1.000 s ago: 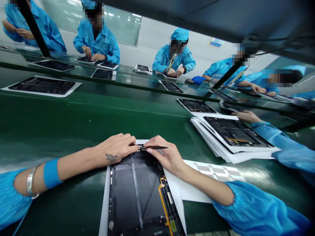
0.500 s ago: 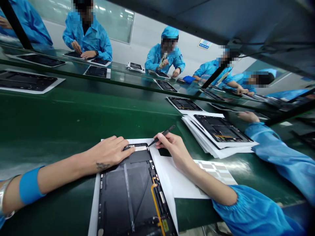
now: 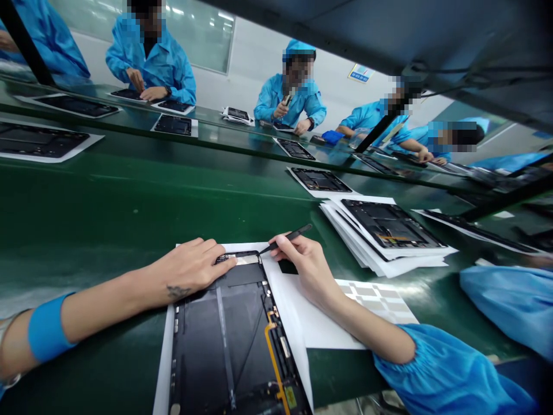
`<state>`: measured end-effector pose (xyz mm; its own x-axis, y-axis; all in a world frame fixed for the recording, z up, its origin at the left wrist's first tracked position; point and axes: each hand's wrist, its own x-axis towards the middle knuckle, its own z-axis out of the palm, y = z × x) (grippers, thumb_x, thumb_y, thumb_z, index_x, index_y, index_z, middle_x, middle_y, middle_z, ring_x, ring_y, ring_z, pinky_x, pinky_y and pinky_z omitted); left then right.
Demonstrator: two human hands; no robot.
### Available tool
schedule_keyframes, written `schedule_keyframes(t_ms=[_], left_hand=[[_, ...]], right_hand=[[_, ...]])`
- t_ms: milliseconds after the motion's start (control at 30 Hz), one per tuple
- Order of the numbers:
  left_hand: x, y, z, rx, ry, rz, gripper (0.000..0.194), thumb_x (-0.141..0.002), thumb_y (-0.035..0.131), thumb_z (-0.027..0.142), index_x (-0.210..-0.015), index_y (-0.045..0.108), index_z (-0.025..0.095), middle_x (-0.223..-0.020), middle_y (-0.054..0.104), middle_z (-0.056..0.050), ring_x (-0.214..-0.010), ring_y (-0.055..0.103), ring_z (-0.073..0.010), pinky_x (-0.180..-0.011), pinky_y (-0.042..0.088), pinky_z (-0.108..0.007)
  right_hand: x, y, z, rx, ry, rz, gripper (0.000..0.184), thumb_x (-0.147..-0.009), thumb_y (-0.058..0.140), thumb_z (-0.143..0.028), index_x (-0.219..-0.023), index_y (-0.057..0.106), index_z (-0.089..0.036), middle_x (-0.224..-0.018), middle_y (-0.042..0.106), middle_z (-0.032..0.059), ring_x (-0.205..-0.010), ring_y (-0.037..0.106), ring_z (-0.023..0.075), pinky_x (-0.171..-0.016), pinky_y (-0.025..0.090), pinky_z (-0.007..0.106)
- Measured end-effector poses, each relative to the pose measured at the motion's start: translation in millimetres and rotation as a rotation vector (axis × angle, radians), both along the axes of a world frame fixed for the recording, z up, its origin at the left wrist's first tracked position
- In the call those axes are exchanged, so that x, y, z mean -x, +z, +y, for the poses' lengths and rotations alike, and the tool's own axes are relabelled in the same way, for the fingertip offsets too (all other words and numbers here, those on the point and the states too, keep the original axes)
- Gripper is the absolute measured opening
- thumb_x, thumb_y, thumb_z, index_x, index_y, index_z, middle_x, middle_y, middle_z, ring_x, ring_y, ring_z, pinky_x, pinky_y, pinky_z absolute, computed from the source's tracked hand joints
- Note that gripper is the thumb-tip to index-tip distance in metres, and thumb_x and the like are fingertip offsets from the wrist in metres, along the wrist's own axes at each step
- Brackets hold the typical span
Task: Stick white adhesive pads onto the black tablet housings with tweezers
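An opened tablet housing (image 3: 244, 334), black inside with an orange ribbon cable, lies on a white sheet in front of me. My left hand (image 3: 190, 268) holds its upper left corner, fingers bent over the top edge and thumb on a pale strip (image 3: 247, 260). My right hand (image 3: 305, 262) pinches black tweezers (image 3: 296, 233). Their tip is at the housing's upper right corner, by the strip's right end; whether it grips anything is too small to tell. Under my right forearm lies a white sheet with pale rectangular stickers (image 3: 380, 300).
Right of my hands stands a stack of tablet housings (image 3: 389, 222) and white sheets. A co-worker's blue sleeve (image 3: 510, 305) is at the right edge, near another housing (image 3: 479, 227). More housings lie along the green bench (image 3: 129, 213). Co-workers sit opposite; a dark shelf (image 3: 367, 34) hangs overhead.
The co-worker's arm at right has drawn back toward the right edge, and a housing on its sheet has come nearer with it. My hands and the tweezers have barely moved.
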<state>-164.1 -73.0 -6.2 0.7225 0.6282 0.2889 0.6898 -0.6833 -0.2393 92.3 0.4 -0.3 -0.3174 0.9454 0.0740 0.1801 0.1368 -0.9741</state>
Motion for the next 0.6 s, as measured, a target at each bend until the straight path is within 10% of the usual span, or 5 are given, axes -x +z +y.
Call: schedule_keyframes(t_ms=[600], left_hand=[[-0.8,2.1,-0.2,-0.027,-0.005,0.038,0.036,-0.099,0.036,0.006,-0.130,0.051,0.015,-0.102,0.062,-0.010,-0.084,0.057,-0.0212,-0.068,0.043,-0.032]], right_hand=[[1.5,-1.8,1.1,-0.093,0.029,-0.104,0.040,-0.083,0.065,-0.055,-0.077,0.070,-0.016,-0.070,0.070,0.0053,-0.066,0.062,0.0176,-0.063,0.049,0.030]])
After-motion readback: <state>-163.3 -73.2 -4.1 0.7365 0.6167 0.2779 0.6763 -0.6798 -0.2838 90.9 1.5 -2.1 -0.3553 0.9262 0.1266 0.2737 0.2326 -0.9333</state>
